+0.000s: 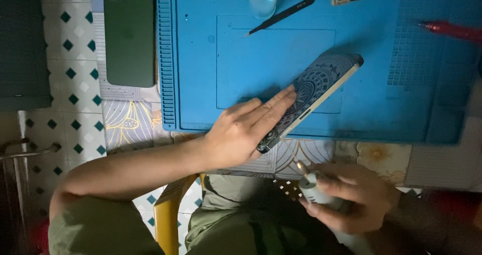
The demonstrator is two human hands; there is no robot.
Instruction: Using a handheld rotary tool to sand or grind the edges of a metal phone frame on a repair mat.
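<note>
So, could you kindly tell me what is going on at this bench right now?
A person's left hand presses a patterned-back phone flat against the blue silicone work mat. Their right hand holds a small grey pen-like rotary tool just below the phone's lower end, not touching it. Black tweezers and a dark green phone lie unused nearby.

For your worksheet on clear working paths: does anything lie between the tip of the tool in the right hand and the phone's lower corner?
Nothing visible does. The rotary tool in the right hand points across open space toward the phone, which the left hand presses down.

No packages, labels, signs or lit screens in view, only phone backs showing
</note>
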